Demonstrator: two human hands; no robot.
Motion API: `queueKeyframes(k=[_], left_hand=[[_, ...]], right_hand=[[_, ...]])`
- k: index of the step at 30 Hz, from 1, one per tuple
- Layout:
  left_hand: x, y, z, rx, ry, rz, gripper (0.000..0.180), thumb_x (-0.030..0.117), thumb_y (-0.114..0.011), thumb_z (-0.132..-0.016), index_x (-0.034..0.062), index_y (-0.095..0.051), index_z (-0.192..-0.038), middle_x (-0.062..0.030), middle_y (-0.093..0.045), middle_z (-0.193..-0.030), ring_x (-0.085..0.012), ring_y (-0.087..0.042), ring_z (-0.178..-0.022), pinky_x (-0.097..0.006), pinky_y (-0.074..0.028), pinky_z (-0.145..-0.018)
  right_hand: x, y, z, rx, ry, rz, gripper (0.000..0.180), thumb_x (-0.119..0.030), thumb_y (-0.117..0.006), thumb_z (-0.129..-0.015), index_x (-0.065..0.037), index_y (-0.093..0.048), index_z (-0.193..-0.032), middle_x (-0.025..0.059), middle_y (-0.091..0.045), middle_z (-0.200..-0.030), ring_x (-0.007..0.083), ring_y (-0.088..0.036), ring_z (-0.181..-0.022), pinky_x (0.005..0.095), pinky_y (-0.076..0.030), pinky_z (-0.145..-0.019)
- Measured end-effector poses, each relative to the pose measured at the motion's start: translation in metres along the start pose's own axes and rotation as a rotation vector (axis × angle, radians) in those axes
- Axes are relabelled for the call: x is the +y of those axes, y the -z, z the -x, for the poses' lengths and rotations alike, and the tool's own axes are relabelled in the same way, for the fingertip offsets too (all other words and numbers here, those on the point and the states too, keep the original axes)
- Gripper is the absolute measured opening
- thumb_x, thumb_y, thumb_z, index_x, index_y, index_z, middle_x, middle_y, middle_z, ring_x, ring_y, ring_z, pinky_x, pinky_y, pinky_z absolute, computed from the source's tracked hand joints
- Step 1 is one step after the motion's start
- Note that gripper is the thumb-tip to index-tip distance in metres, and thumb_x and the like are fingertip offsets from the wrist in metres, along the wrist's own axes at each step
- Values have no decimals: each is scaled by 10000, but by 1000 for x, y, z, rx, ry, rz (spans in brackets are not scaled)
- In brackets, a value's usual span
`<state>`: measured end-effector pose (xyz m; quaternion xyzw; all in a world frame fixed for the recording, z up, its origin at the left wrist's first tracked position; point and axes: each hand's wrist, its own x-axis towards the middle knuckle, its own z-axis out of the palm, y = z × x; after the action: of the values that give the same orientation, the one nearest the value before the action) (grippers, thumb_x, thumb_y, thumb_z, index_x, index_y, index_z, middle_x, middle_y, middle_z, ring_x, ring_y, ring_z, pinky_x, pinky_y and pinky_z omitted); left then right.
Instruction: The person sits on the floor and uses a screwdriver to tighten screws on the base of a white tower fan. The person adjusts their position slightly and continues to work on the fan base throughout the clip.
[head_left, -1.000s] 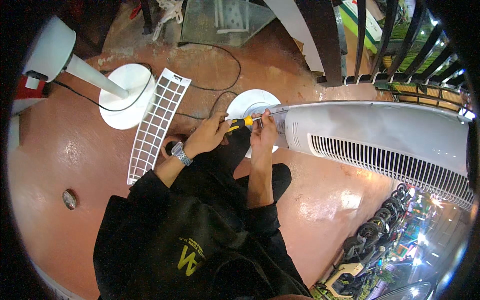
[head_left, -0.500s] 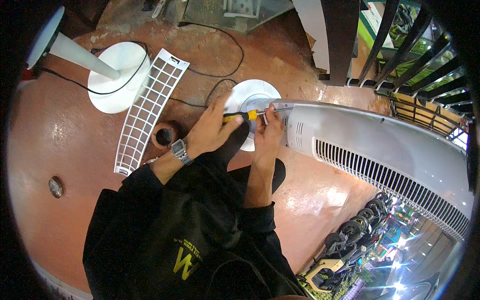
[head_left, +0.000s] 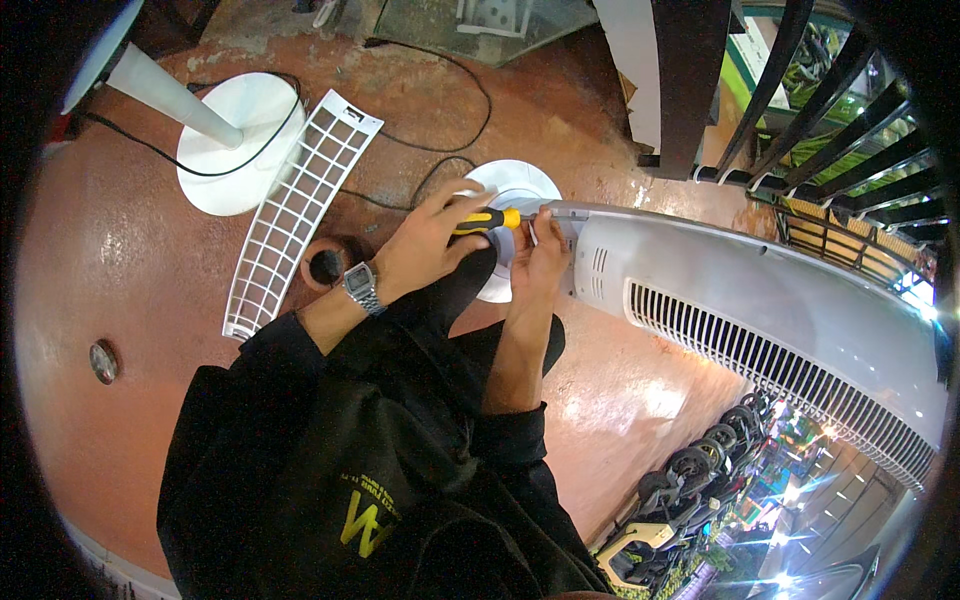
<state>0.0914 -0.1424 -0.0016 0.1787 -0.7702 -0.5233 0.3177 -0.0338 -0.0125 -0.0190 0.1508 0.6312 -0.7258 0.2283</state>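
A screwdriver (head_left: pixel 488 221) with a black and yellow handle lies level, pointing right at the end of a long white slotted housing (head_left: pixel 690 255). My left hand (head_left: pixel 418 248), a metal watch on its wrist, holds the handle, with the index finger raised. Closer to the tip, my right hand (head_left: pixel 541 258) has its fingers closed about the shaft beside the housing's end. The tip and what it meets are too small to make out. Behind the hands, a round white base (head_left: pixel 532 178) sits on the floor, partly covered by them.
A white grid panel (head_left: pixel 300 205) and a brown pot (head_left: pixel 326 264) lie left of my arms. Farther left stands a white pedestal (head_left: pixel 240 185) with a black cord (head_left: pixel 150 160). A small round object (head_left: pixel 104 361) is on the floor. Dark railings (head_left: pixel 800 110) rise at right.
The fingers of my left hand have shifted on the screwdriver handle, the index finger now bent and lifted. My right hand stays at the housing's end. The whole view has shifted slightly.
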Motion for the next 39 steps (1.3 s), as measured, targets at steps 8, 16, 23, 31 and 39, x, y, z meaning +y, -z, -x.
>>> queueKeyframes(k=[8, 16, 23, 31, 39], left_hand=[[-4, 13, -1, -331, 184, -108, 255, 160, -632, -835, 36, -606, -1057, -182, -645, -927, -324, -638, -888, -374, -509, -711], [-7, 1, -2, -96, 177, -3, 284, 240, -598, -877, 43, -606, -1081, -154, -650, -843, -334, -653, -819, -380, -515, -714], [3, 17, -11, -386, 242, -58, 241, 159, -621, -850, 16, -594, -1043, -169, -625, -978, -302, -659, -859, -378, -510, -697], [-13, 14, -16, -449, 685, 254, 365, 89, -704, -751, 48, -602, -1099, -162, -617, -1032, -341, -631, -873, -377, -499, -769], [-8, 6, -13, -195, 0, -10, 289, 191, -611, -861, -6, -615, -1073, -201, -611, -1052, -335, -632, -904, -366, -505, -779]], right_hand=[[7, 6, -1, -33, 4, -98, 307, -174, -592, -907, 8, -535, -1147, 103, -540, -1038, 206, -546, -917, 340, -489, -818], [1, 7, -12, -17, -26, -69, 409, -127, -602, -897, 23, -467, -1252, 128, -538, -1091, 251, -579, -977, 329, -523, -781], [2, 5, -6, -62, -34, -191, 384, -75, -598, -887, 35, -466, -1230, 150, -528, -1094, 262, -593, -964, 324, -549, -788], [3, 10, -12, -73, -24, -150, 421, -73, -585, -893, 19, -423, -1271, 161, -515, -1139, 304, -590, -967, 341, -539, -812], [-8, -3, -8, -50, -42, -167, 397, -136, -511, -944, 4, -404, -1301, 128, -500, -1126, 289, -553, -1026, 435, -466, -936]])
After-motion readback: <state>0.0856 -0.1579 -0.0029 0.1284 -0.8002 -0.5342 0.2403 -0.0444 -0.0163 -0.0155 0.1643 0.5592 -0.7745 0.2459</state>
